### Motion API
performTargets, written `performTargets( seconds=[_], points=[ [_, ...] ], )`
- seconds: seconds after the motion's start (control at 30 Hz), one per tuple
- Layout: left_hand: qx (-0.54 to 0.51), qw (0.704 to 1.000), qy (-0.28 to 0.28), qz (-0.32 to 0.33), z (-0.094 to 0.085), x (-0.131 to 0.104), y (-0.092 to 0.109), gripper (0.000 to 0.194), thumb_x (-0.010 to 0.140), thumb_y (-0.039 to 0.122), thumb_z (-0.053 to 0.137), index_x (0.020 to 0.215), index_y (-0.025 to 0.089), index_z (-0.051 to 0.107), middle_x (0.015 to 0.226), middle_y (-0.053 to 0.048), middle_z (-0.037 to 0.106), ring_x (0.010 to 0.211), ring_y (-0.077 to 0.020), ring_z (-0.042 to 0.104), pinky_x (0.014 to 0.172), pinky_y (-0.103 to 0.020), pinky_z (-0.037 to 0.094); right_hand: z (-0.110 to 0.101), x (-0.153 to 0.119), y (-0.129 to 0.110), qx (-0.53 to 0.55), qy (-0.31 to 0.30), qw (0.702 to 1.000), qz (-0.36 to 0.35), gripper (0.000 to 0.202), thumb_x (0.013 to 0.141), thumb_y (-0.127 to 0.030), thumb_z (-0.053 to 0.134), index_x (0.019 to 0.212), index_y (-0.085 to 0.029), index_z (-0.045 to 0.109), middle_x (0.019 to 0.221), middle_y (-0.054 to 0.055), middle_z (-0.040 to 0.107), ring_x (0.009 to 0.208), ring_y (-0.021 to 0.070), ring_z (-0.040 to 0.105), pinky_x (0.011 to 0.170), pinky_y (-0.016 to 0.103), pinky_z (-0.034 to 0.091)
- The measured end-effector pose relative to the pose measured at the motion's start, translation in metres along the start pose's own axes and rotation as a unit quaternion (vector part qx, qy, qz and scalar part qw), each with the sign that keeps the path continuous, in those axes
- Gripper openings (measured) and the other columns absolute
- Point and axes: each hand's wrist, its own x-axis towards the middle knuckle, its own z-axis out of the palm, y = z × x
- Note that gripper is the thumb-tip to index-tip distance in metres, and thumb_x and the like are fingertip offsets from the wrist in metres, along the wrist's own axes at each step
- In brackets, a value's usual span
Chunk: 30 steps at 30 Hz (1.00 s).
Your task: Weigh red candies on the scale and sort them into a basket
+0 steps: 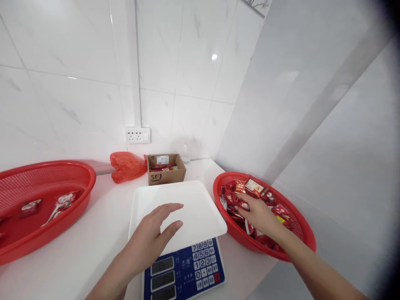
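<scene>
Left hand (149, 235) over scale (196, 208), fingers spread, right hand (259, 213) inside right basket (239, 239) rim among packets (255, 187), pinch unclear, box (166, 177) behind, tabletop (103, 212) strip toward left basket (70, 218)

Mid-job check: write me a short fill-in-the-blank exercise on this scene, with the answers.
The right hand is in a basket coloured ____.
The left hand is open over the pan of the ____.
The box is printed with the letters ____.
The socket is mounted on the ____.
Answers: red; scale; SF; wall.
</scene>
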Motion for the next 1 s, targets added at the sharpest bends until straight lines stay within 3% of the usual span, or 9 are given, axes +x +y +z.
performTargets(
  seconds=[0.1, 0.2, 0.37, 0.53, 0.63, 0.7, 0.8, 0.87, 1.0],
  points=[
    [-0.015, 1.0, -0.015, 0.005, 0.01, 0.0, -0.001, 0.038, 0.095, 0.041, 0.049, 0.128, 0.027, 0.059, 0.133, -0.008, 0.065, 0.118, -0.0291, 0.062, 0.08, -0.037, 0.058, 0.005, -0.019, -0.041, 0.083, -0.007, 0.995, -0.058, 0.031, 0.087, -0.031, 0.055, 0.117, -0.024, 0.063, 0.116, 0.005, 0.072, 0.106, 0.0238, 0.066, 0.092, 0.032, 0.048],
    [-0.035, 0.999, -0.025, 0.003, 0.018, -0.001, -0.001, 0.041, 0.093, 0.041, 0.053, 0.13, 0.024, 0.058, 0.132, -0.01, 0.065, 0.117, -0.0289, 0.062, 0.091, -0.041, 0.053, 0.017, -0.038, -0.084, 0.281, -0.051, 0.95, -0.124, 0.024, 0.083, -0.026, 0.06, 0.106, -0.022, 0.065, 0.096, 0.004, 0.073, 0.087, 0.0227, 0.067, 0.079, 0.033, 0.051],
    [-0.076, 0.997, -0.013, -0.014, 0.022, 0.001, 0.005, 0.018, 0.091, 0.034, 0.054, 0.102, 0.022, 0.063, 0.094, -0.004, 0.074, 0.082, -0.0216, 0.067, 0.076, -0.034, 0.053, 0.045, -0.052, -0.124, 0.391, -0.118, 0.907, -0.102, 0.032, 0.08, -0.022, 0.065, 0.111, -0.024, 0.06, 0.092, 0.0, 0.07, 0.078, 0.0175, 0.063, 0.07, 0.029, 0.049],
    [-0.124, 0.991, 0.034, -0.036, 0.016, 0.002, 0.007, 0.014, 0.087, 0.033, 0.056, 0.081, 0.021, 0.059, 0.075, -0.001, 0.068, 0.073, -0.0197, 0.063, 0.071, -0.032, 0.048, 0.059, -0.052, -0.125, 0.458, -0.095, 0.878, -0.104, 0.037, 0.08, -0.026, 0.067, 0.116, -0.024, 0.058, 0.1, 0.002, 0.068, 0.087, 0.0186, 0.062, 0.078, 0.031, 0.048],
    [-0.18, 0.982, 0.047, -0.044, 0.014, 0.0, 0.007, 0.019, 0.087, 0.037, 0.058, 0.081, 0.019, 0.059, 0.077, -0.003, 0.068, 0.076, -0.0207, 0.063, 0.073, -0.034, 0.048, 0.06, -0.049, -0.119, 0.468, -0.101, 0.872, -0.102, 0.021, 0.083, -0.035, 0.065, 0.098, -0.02, 0.066, 0.081, 0.002, 0.067, 0.073, 0.0167, 0.06, 0.069, 0.03, 0.046],
    [-0.217, 0.974, 0.039, -0.047, 0.014, -0.001, 0.008, 0.02, 0.087, 0.038, 0.06, 0.082, 0.019, 0.059, 0.077, -0.003, 0.068, 0.076, -0.0203, 0.062, 0.074, -0.034, 0.047, 0.06, -0.047, -0.117, 0.472, -0.113, 0.869, -0.101, 0.025, 0.085, -0.043, 0.063, 0.084, -0.018, 0.067, 0.066, 0.0, 0.062, 0.062, 0.0149, 0.057, 0.062, 0.028, 0.043],
    [-0.258, 0.965, 0.025, -0.047, 0.014, -0.001, 0.008, 0.022, 0.087, 0.039, 0.063, 0.081, 0.018, 0.058, 0.075, -0.002, 0.066, 0.074, -0.0184, 0.06, 0.073, -0.032, 0.046, 0.061, -0.045, -0.116, 0.509, -0.118, 0.846, -0.102, 0.033, 0.083, -0.051, 0.065, 0.077, -0.018, 0.067, 0.063, -0.001, 0.06, 0.057, 0.0131, 0.056, 0.058, 0.027, 0.042],
    [-0.287, 0.957, 0.005, -0.041, 0.014, 0.0, 0.007, 0.024, 0.087, 0.041, 0.064, 0.084, 0.018, 0.059, 0.077, -0.001, 0.065, 0.074, -0.0176, 0.06, 0.073, -0.032, 0.047, 0.062, -0.045, -0.116, 0.559, -0.133, 0.813, -0.1, 0.035, 0.08, -0.051, 0.07, 0.073, -0.018, 0.068, 0.062, -0.002, 0.06, 0.054, 0.0116, 0.055, 0.057, 0.025, 0.042],
    [-0.348, 0.935, -0.066, -0.013, 0.011, -0.001, 0.002, 0.045, 0.083, 0.052, 0.068, 0.115, 0.02, 0.061, 0.101, -0.006, 0.066, 0.094, -0.0221, 0.062, 0.084, -0.035, 0.048, 0.066, -0.047, -0.119, 0.695, -0.188, 0.692, -0.062, 0.036, 0.072, -0.051, 0.08, 0.07, -0.016, 0.068, 0.06, 0.0, 0.065, 0.049, 0.0095, 0.054, 0.049, 0.022, 0.04]
  ],
)
